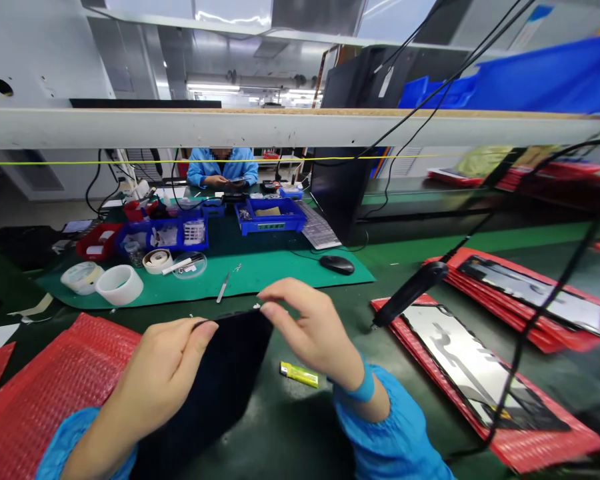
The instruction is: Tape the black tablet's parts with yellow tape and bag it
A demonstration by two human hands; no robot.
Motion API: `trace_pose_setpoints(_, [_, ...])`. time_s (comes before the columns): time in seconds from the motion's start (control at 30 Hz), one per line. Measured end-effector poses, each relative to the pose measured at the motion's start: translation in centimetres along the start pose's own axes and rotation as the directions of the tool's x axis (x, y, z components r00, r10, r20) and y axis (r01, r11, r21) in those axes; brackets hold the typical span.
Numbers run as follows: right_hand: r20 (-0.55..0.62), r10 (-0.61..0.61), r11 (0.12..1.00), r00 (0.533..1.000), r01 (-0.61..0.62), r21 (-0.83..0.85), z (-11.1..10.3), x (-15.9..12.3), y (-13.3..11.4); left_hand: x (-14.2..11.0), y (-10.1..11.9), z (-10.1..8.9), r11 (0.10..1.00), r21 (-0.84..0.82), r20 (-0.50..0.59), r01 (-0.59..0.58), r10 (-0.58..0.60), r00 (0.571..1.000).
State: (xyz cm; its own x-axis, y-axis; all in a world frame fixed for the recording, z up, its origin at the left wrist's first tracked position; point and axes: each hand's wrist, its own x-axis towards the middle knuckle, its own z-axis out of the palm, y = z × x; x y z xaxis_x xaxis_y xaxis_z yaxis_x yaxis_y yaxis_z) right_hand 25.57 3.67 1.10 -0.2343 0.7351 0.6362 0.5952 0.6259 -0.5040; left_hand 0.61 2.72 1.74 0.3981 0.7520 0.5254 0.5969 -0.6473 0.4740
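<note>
A dark, flat screen panel [225,380] is held up at a tilt in front of me. My left hand [163,373] grips its upper left edge, with the thumb on top. At the upper right corner, my right hand [313,327] pinches with thumb and index finger; a tiny white bit shows beside the fingertips. A yellow lighter [299,375] lies on the dark table, below my right hand. Left of the panel is red bubble wrap [65,387], partly covered by my left arm.
A black electric screwdriver [413,292] hangs by its cable at right. Screen parts [465,360] lie on red bubble bags. The green mat [260,267] holds tweezers [223,287], tape rolls [120,285] and a mouse [337,265]. Blue bins [270,217] stand behind; a person [223,167] sits opposite.
</note>
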Motion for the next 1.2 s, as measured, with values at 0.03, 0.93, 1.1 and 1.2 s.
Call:
trace_pose_setpoints(0.03, [-0.01,0.053,0.997,0.999,-0.054,-0.062,-0.5,0.2,0.8,0.0,-0.2,-0.1,0.999,0.041,-0.031,-0.018,0.019,0.999])
trace_pose_setpoints(0.93, [0.289,0.58,0.778,0.762,-0.412,-0.475,-2.6,0.9,17.0,-0.7,0.4,1.2,0.995,0.093,-0.075,-0.021,0.028,0.997])
trace_pose_setpoints(1.1, [-0.026,0.315,0.871,0.949,-0.299,-0.389,-2.7,1.1,8.7,-0.6,0.8,1.2,0.995,0.079,-0.094,-0.053,0.06,0.994])
trace_pose_setpoints(1.2, [-0.296,-0.077,0.967,0.952,-0.002,-0.256,-1.0,0.0,2.4,-0.7,1.1,1.2,0.995,0.071,-0.101,-0.066,0.073,0.992])
